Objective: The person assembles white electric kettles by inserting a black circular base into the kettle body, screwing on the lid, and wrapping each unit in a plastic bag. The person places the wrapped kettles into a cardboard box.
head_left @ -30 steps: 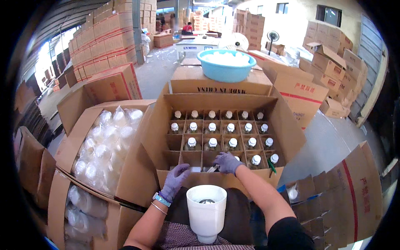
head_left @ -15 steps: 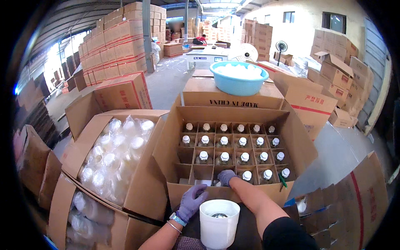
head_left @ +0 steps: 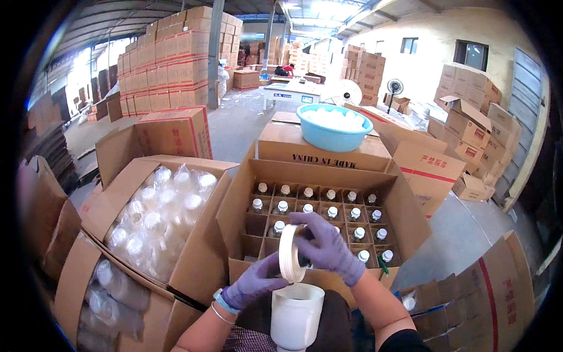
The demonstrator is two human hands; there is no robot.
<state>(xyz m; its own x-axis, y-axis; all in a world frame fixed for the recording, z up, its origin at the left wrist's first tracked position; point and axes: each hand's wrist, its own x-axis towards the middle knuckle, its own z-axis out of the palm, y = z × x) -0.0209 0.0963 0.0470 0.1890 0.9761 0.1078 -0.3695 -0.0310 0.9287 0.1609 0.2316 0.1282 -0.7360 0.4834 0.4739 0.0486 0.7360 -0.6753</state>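
Note:
My gloved right hand point(head_left: 331, 246) grips the top of a round, cream-white ridged piece point(head_left: 288, 255), like a wide screw lid stood on edge. Something dark shows behind it, partly hidden by my fingers. My gloved left hand point(head_left: 258, 283) has its fingers at the lower rim of the same piece. Below, an upright white plastic container point(head_left: 297, 320) with an open top stands by my lap. Ahead is an open divided carton point(head_left: 234, 243) with several clear, white-capped bottles point(head_left: 282, 206) in its compartments. My hands hide part of its front rows.
On the left, a carton point(head_left: 193, 258) holds bagged clear and white items point(head_left: 153, 220); another open carton point(head_left: 158, 328) sits before it. A blue basin point(head_left: 334, 138) of white pieces stands behind the divided carton. Flattened cardboard point(head_left: 498, 293) leans at right. A green pen-like object point(head_left: 383, 267) hangs near the carton's corner.
My right hand has come up out of the divided carton. Both hands have met above the white container and now hold the round ridged piece. The view has shifted slightly.

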